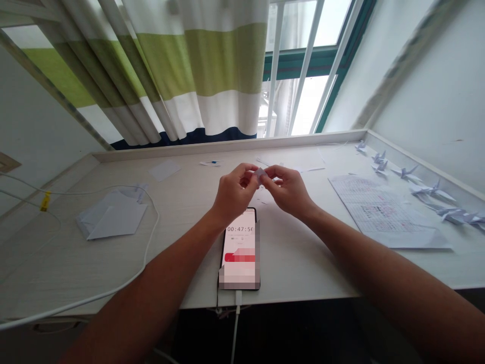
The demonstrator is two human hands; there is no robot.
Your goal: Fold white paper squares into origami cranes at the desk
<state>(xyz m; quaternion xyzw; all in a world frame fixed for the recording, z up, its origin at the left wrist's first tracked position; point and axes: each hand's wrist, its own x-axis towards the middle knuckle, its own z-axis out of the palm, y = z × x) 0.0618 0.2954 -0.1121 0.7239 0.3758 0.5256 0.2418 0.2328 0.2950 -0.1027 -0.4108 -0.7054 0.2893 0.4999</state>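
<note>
A small folded piece of white paper [259,173] is pinched between the fingertips of both hands, held above the desk. My left hand [235,189] grips its left side with thumb and fingers closed. On the other side, my right hand [290,188] pinches the paper with its thumb and forefinger. Part of the paper is hidden behind the fingers, so its full shape cannot be made out. Below the hands lies a phone [239,242] with a running timer on its lit screen.
Several folded paper cranes [407,173] line the right edge of the white desk [303,268]. Near them lies a printed sheet [382,212]. A stack of white paper [117,215] sits at left, beside a white cable [155,222]. A charging cable [237,308] runs from the phone.
</note>
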